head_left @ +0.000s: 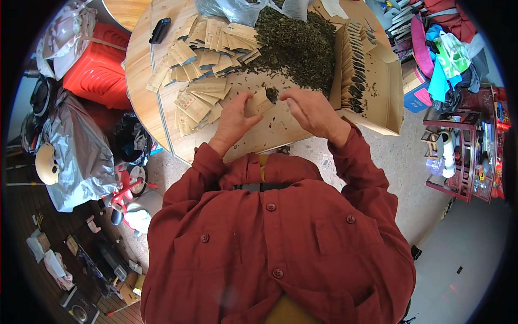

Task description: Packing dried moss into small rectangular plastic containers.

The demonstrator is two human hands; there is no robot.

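Note:
My left hand (233,121) rests over the near part of the round wooden table, its thumb and index finger spread apart in a C. Between them lies a small brown paper packet (261,102); whether the fingertips touch its edges is hard to tell. A small dark clump of dried leaves (272,94) sits at the packet's right end. Just right of that clump is my right hand (314,113), fingers bent toward it, with a slight gap between the fingertips and nothing visible in them. Beyond, a large heap of dark dried leaves (297,48) covers the tabletop.
Many flat paper packets (208,48) are piled at the left. An open cardboard box (386,102) on the right holds a row of upright packets (353,67). A black stapler-like object (159,31) lies far left. Clear plastic bags (232,11) stand behind; a red plastic stool (100,75) is beside the table.

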